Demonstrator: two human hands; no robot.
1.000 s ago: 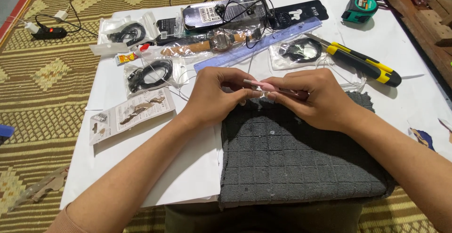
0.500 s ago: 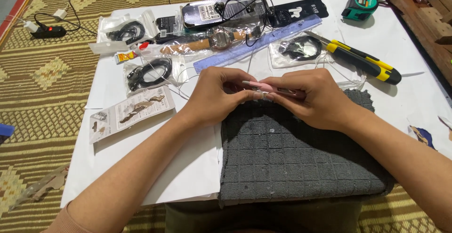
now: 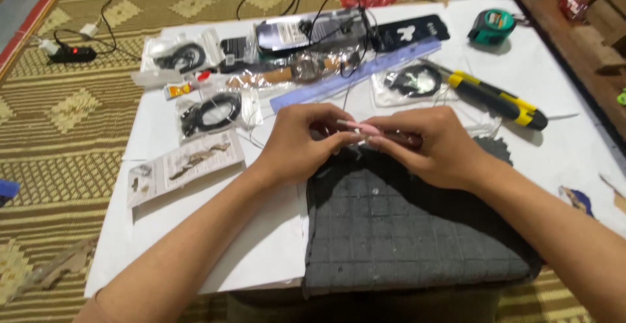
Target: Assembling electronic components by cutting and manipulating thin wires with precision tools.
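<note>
While a woven yellow-brown mat covers the floor all round, a low white surface sits on it, carrying everything else. Dark grey quilted fabric lies at the near edge of the surface, partly under both forearms. Left hand and right hand meet just above the fabric's far edge, fingers of each pinched shut on a small pink item held between them; what it is, cannot tell, too small. A dark bit shows in the right hand beside the pink part, unclear. Beyond the hands: a translucent blue-purple ruler lying diagonal, a yellow-black utility knife to the right of it, a green tape measure further back right. Left of the hands a printed card pack with small parts, then a clear bag with a coiled black cable, another cable bag behind it. A small glue tube lies between those bags. A black power strip with a red light sits on the mat, far left, well apart.
</note>
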